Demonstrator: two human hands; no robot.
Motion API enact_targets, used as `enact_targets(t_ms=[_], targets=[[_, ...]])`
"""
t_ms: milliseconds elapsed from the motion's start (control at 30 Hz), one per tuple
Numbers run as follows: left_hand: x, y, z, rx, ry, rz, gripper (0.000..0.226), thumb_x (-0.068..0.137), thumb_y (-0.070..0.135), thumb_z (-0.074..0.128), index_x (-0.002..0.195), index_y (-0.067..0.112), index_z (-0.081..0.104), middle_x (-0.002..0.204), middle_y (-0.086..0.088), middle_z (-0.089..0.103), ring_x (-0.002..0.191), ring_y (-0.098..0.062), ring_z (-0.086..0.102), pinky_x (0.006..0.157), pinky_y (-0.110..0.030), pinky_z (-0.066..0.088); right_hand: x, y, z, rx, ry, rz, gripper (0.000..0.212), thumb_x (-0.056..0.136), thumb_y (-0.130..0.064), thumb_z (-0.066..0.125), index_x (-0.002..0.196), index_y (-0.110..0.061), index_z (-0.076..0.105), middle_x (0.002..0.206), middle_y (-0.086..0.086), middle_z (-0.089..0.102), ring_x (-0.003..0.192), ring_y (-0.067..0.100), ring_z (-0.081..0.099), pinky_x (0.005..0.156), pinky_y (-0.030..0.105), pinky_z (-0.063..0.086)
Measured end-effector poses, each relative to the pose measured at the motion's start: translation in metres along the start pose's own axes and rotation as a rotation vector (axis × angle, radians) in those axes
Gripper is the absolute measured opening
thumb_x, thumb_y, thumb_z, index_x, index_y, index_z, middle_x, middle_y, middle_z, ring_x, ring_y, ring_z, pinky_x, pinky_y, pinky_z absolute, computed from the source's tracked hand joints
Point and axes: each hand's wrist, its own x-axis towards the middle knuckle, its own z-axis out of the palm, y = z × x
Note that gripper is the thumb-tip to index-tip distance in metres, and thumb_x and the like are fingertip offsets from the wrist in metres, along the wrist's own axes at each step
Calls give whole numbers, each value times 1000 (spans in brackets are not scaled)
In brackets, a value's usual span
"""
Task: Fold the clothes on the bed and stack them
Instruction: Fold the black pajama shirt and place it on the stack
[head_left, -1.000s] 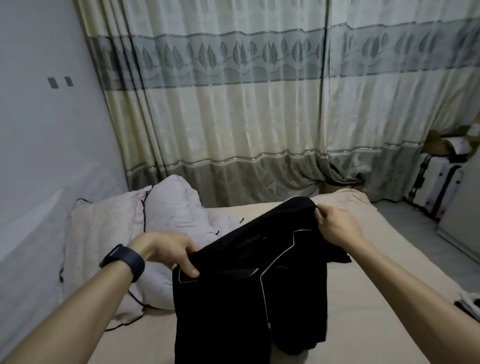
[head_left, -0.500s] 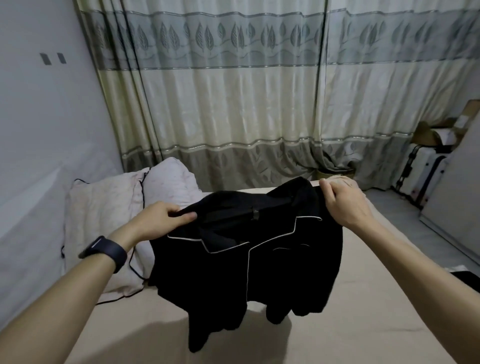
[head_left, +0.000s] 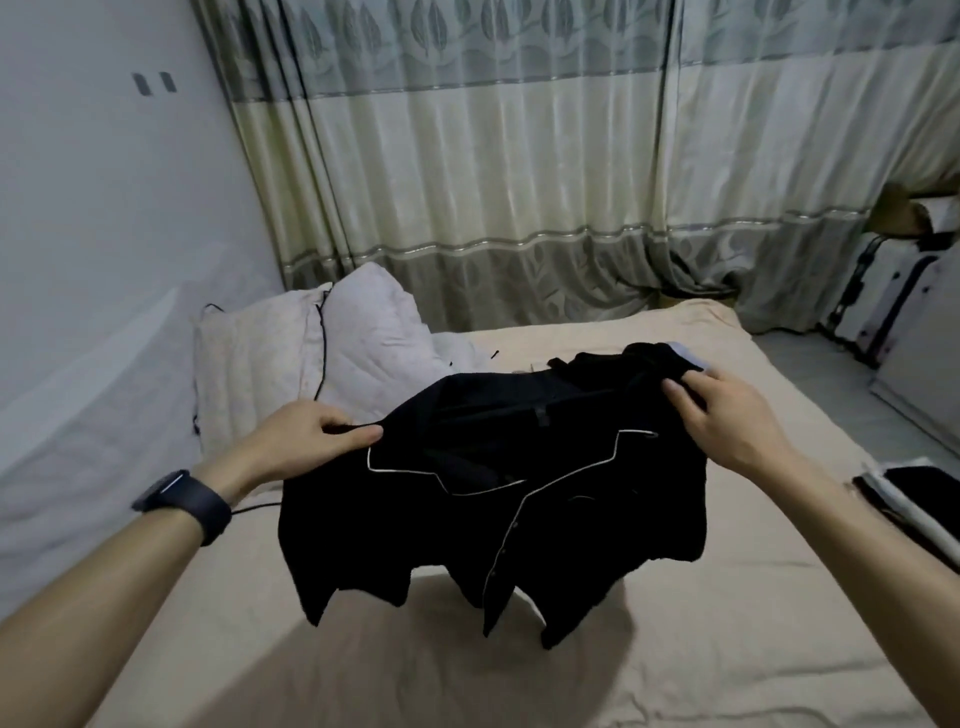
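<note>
Partly under left hand (head_left: 306, 441), right hand (head_left: 727, 421): black shirt (head_left: 571, 525) shoulders.

- One black shirt (head_left: 519, 499) with white piping, held up over the bed (head_left: 467, 675).
- Two hands on it: the left hand (head_left: 306, 441) and the right hand (head_left: 727, 415), one gripping each shoulder.
- One dark watch (head_left: 192, 501), on the left wrist.
- Two pillows (head_left: 249, 374) (head_left: 374, 338), side by side at the bed's far left corner.
- One small pile (head_left: 919, 488) at the bed's right edge: a black piece on a white one; further layers cannot be counted.
- Two curtain panels (head_left: 467, 208) (head_left: 779, 182) beyond the far edge.
- Two dark marks (head_left: 140, 84) (head_left: 166, 82) on the wall.
- White cases (head_left: 883, 291) past the far right corner; their number cannot be told.
</note>
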Motion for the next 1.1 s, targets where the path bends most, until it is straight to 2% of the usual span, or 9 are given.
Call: enact_targets(t_ms=[67,167,233,333,400,500,600,900,1100], targets=[[-20,-3,12,111,103,16,79,80,85,43,67,8,55,59,-5,57,57,-13,56,61,-38,45,-22,4,0,18,-30,78,34,102,-48,46,70,-33,45,80,2,53,74,25,55,68,39,42],[-47,-3,29,-10,399,28,68,89,75,46,63,12,46,59,-1,54,57,-11,53,56,-34,38,-55,5,6,143,-69,139,32,99,-55,44,76,-33,48,63,0,61,51,20,66,54,43,49],[-66,-4,40,-92,463,11,55,91,69,49,64,21,48,58,4,52,55,-9,50,54,-28,35,-74,6,9,81,34,109,36,96,-61,45,75,-32,47,55,-3,55,49,24,60,48,37,43],[-94,-6,53,161,479,25,38,94,60,55,62,41,53,53,8,50,56,-16,54,48,-29,31,-97,7,10,-48,202,69,50,92,-67,49,65,-25,40,49,-8,42,51,29,49,45,26,27],[-107,-9,58,355,590,73,45,95,60,55,62,30,56,56,5,54,56,-32,61,47,-26,29,-110,3,14,-77,254,16,58,95,-66,48,64,-18,38,50,-7,39,52,35,54,45,28,25],[-118,-3,59,414,741,75,51,93,58,48,68,15,59,61,-7,59,53,-37,62,48,-25,27,-122,-12,17,-81,410,-22,48,97,-56,48,68,-18,42,56,5,50,53,37,55,49,29,28],[-126,-3,58,445,765,33,54,95,60,47,69,13,57,66,-9,58,55,-39,59,47,-28,28,-129,-28,18,-59,491,24,45,98,-49,52,70,-15,45,61,13,54,56,39,55,51,31,29],[-118,-13,7,487,892,60,66,91,69,48,53,15,45,47,-15,50,45,-38,56,46,-28,29,-105,-48,1,-101,736,-50,43,99,-40,62,76,-4,60,75,19,61,60,40,58,53,31,29],[-68,-34,22,442,698,-28,72,83,86,41,52,21,45,48,-5,53,50,-33,59,47,-25,32,-62,-40,37,-121,565,10,42,95,-43,66,86,-3,63,87,20,60,65,45,59,55,37,34]])
